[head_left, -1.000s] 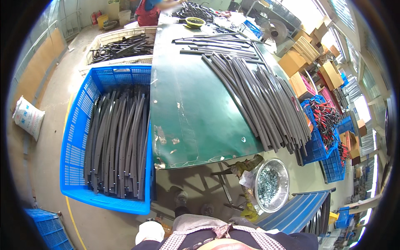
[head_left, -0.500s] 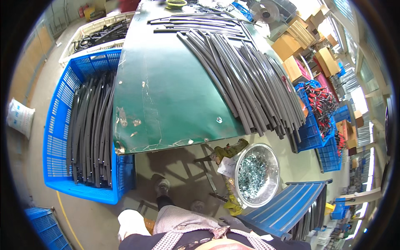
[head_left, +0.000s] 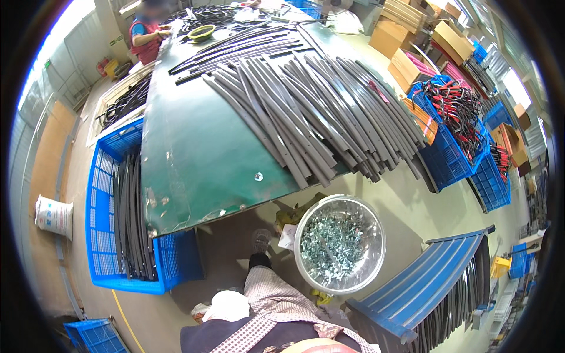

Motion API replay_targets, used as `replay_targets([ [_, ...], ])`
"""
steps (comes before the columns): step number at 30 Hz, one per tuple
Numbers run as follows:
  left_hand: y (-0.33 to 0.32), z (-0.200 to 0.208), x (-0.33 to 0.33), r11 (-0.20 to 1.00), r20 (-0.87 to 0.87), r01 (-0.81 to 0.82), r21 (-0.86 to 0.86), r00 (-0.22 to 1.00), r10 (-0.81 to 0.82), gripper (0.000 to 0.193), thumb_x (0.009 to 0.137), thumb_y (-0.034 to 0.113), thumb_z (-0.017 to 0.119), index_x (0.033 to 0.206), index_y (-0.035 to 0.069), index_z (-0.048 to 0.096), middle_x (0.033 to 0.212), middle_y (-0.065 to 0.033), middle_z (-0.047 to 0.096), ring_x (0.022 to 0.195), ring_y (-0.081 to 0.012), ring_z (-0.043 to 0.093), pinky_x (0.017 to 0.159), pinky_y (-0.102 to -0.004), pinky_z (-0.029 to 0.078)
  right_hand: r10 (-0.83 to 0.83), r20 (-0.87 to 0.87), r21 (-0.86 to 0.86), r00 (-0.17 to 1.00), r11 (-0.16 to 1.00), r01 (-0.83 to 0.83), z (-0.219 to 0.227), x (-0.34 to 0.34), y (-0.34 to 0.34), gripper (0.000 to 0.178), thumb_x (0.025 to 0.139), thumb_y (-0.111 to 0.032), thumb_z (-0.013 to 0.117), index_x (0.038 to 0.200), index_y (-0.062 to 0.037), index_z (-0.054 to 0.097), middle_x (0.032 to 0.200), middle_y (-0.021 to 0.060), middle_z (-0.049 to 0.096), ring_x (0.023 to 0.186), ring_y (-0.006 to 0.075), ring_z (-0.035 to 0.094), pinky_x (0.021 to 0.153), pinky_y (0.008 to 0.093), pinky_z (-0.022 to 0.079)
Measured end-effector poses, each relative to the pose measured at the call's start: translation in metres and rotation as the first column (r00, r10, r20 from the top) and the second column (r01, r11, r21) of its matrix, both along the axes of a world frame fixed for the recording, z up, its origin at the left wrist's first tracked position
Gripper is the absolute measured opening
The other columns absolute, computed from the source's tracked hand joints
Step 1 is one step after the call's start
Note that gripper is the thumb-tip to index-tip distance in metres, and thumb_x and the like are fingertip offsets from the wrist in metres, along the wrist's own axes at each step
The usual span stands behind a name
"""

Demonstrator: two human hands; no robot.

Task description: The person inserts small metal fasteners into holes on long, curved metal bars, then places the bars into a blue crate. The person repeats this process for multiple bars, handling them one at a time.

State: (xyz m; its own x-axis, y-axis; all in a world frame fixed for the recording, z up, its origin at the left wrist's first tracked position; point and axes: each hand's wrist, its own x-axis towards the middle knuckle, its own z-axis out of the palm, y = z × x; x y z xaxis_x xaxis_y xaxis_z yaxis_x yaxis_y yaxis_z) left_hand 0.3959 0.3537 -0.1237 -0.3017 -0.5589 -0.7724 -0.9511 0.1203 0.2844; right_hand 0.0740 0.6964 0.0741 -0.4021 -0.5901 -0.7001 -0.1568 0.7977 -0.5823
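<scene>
Low in the view, a white rounded shape [head_left: 229, 306] sits by my dark left sleeve [head_left: 206, 336]. It seems to cover my left forearm or hand, and no fingers can be made out. My right hand does not show. In front of me stands a green-topped table [head_left: 194, 159]. Many long dark grey strips [head_left: 306, 117] lie across its right half, their near ends fanned over the front edge. Close to my legs is a round clear tub [head_left: 381, 247] holding small shiny metal pieces [head_left: 332, 244].
Left of the table, a blue crate [head_left: 100, 206] holds more dark strips. At right, a blue ribbed rack [head_left: 429, 288] stands over dark strips, and a blue crate [head_left: 441, 153] holds red-and-black parts. Another person [head_left: 146, 38] works at the far left. A green bowl [head_left: 202, 33] rests far back.
My view has shifted and turned, bringing the other person into sight at the far left. The tub appears larger and further left. The white shape has moved right in the picture.
</scene>
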Motion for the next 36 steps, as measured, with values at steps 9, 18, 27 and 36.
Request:
replay_targets([
  [9, -0.122, -0.027, -0.142, 0.989, -0.050, 0.145, -0.014, 0.988, -0.146, 0.038, 0.094, 0.034, 0.059, 0.118, 0.005, 0.066, 0.114, -0.0194, 0.067, 0.102, -0.0340, 0.065, 0.090, -0.0377, 0.051, -0.219, -0.174, -0.176, 0.960, 0.966, 0.189, -0.062, -0.048, -0.067, 0.041, 0.096, -0.035, 0.059, 0.122, -0.0027, 0.059, 0.092, 0.0144, 0.068, 0.080, 0.0271, 0.067, 0.075, 0.0380, 0.053],
  [18, -0.179, -0.003, -0.244, 0.932, -0.210, 0.362, -0.022, 0.910, -0.358, 0.038, 0.095, 0.034, 0.058, 0.119, 0.005, 0.066, 0.115, -0.0193, 0.066, 0.102, -0.0338, 0.064, 0.091, -0.0368, 0.051, -0.198, -0.030, -0.193, 0.980, 0.963, 0.189, -0.052, -0.092, -0.164, 0.038, 0.093, -0.032, 0.062, 0.117, -0.0029, 0.063, 0.098, 0.0228, 0.068, 0.092, 0.0386, 0.067, 0.083, 0.0464, 0.053],
  [27, -0.175, 0.200, -0.363, 0.677, -0.554, 0.698, 0.234, 0.668, -0.497, 0.035, 0.095, 0.028, 0.062, 0.125, 0.010, 0.064, 0.124, -0.0152, 0.065, 0.109, -0.0304, 0.065, 0.094, -0.0397, 0.051, -0.493, -0.192, -0.382, 0.849, 0.834, 0.398, -0.011, -0.112, -0.211, 0.034, 0.095, -0.029, 0.059, 0.115, -0.0021, 0.063, 0.107, 0.0215, 0.066, 0.099, 0.0375, 0.064, 0.089, 0.0434, 0.049],
  [36, -0.241, 0.195, -0.604, 0.214, -0.177, 0.338, -0.917, 0.136, -0.975, 0.071, 0.085, 0.038, 0.071, 0.146, 0.014, 0.044, 0.153, -0.0128, 0.040, 0.144, -0.0346, 0.032, 0.116, -0.0505, 0.027, -0.652, -0.167, -0.484, 0.739, 0.708, 0.515, -0.030, -0.091, -0.172, 0.034, 0.096, -0.026, 0.062, 0.121, -0.0025, 0.062, 0.107, 0.0169, 0.066, 0.095, 0.0266, 0.064, 0.085, 0.0372, 0.051],
])
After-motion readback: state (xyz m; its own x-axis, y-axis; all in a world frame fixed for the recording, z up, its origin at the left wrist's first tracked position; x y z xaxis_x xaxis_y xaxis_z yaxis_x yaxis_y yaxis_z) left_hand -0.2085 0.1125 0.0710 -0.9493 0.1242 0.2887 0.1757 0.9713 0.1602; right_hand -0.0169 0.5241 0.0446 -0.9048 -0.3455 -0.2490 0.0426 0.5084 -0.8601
